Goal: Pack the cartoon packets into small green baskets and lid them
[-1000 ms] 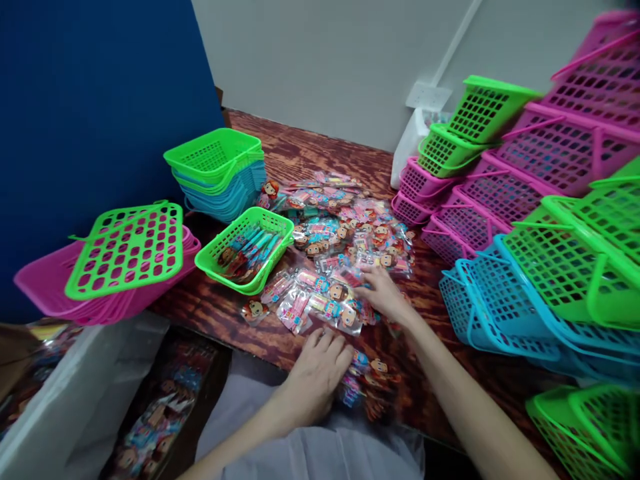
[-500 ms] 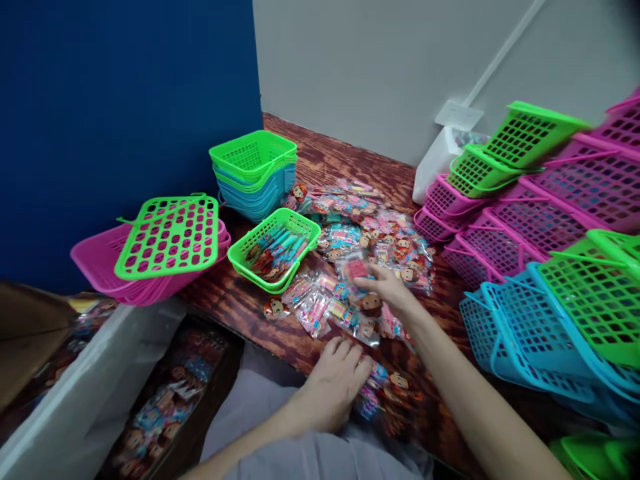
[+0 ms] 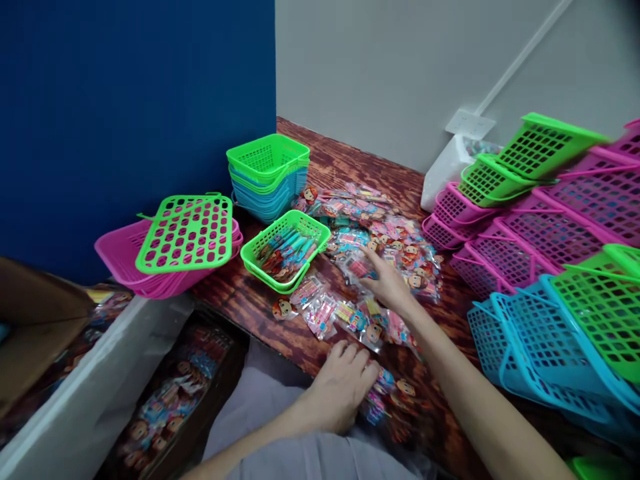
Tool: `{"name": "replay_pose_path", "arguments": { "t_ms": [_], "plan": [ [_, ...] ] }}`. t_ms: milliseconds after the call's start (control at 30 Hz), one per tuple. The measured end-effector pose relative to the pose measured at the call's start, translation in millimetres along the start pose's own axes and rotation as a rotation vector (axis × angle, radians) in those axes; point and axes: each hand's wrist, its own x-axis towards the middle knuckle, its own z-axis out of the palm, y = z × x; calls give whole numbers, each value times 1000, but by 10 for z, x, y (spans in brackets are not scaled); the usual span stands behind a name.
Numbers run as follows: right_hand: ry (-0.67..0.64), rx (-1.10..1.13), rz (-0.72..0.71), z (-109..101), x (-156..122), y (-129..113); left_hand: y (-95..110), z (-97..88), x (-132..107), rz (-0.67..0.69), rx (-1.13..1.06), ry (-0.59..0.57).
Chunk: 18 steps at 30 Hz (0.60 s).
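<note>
My left hand (image 3: 345, 381) rests back-up at the table's near edge, its fingers curled. Several clear packets with cartoon heads (image 3: 383, 400) stick out from under its thumb side, and the palm is hidden. Farther out over the heap, my right hand (image 3: 387, 283) pinches a small clear packet with reddish contents (image 3: 360, 269) between thumb and fingers. Loose packets (image 3: 320, 315) lie spread between the hands and a green basket (image 3: 250, 267), which holds several cartoon-topped packets (image 3: 290, 250). A larger heap of packets (image 3: 400, 240) lies beyond my right hand.
Stacked green and blue baskets (image 3: 270, 190) stand behind. Pink baskets with a green lattice piece (image 3: 185, 233) on top sit at left. Tall stacks of pink, green and blue baskets (image 3: 537, 340) line the right. A white foam box (image 3: 95, 373) is at lower left.
My right hand has shifted slightly among the loose packets, with the reddish packet at its fingertips. My left hand stays in place. The view has turned slightly left.
</note>
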Motion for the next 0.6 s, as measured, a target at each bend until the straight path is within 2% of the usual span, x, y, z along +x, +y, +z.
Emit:
{"name": "replay_pose_path", "arguments": {
  "t_ms": [33,133,200,300,367,500,600],
  "plan": [
    [-6,93,-9,-48,-51,51,-1,3,1,1,3,2],
    [-137,307,-23,-79,-289,127,2,14,-1,-4,4,-2],
    [-173,265,-33,-35,-515,115,2,27,-8,-8,-6,0],
    [-134,27,-55,48,-893,70,-7,60,-27,-14,14,40],
    [-156,-67,-45,82,-1119,69,-19,81,-41,-14,41,56],
    [-254,39,-1,68,-1411,186,-45,95,-67,-11,54,45],
    [-271,120,7,41,-1518,322,-50,98,-95,-24,56,109]
  ]
}}
